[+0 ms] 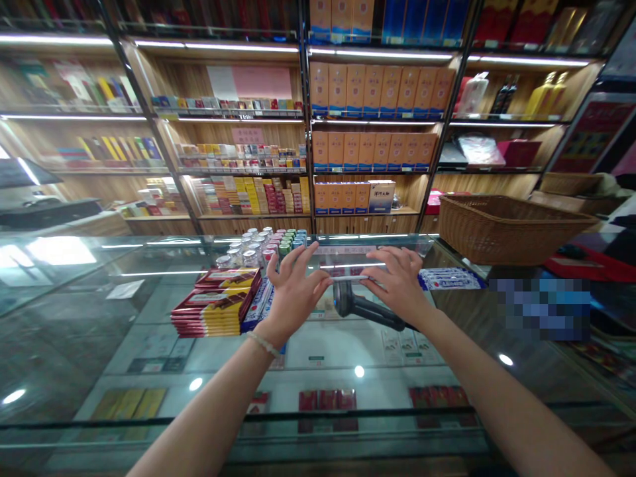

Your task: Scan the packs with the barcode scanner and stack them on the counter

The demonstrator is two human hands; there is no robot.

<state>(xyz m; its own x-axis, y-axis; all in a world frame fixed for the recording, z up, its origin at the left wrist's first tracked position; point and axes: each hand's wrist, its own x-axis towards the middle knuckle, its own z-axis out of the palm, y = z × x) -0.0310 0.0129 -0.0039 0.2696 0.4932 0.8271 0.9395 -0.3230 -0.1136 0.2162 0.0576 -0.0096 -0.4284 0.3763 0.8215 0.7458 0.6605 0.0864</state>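
Observation:
My left hand [293, 288] and my right hand [397, 281] are level with each other over the glass counter. Between them, the thumbs and fingers pinch the two ends of a thin white strip-like item [346, 278]. It is seen nearly edge-on, so its kind is unclear. Just below it, a dark handheld barcode scanner [370, 308] lies on the counter, its handle pointing right. Left of my left hand are stacked chocolate bars [213, 305] in red and yellow wrappers. Blue-wrapped snack bars [258, 306] lie beside that stack, partly covered by my left hand.
Small round-topped containers [253, 245] stand in rows behind the chocolate. More blue-wrapped packs [451, 279] lie right of my right hand. A wicker basket [511, 228] sits at the back right. The glass counter [163, 384] has goods beneath it; stocked shelves [308, 119] line the wall.

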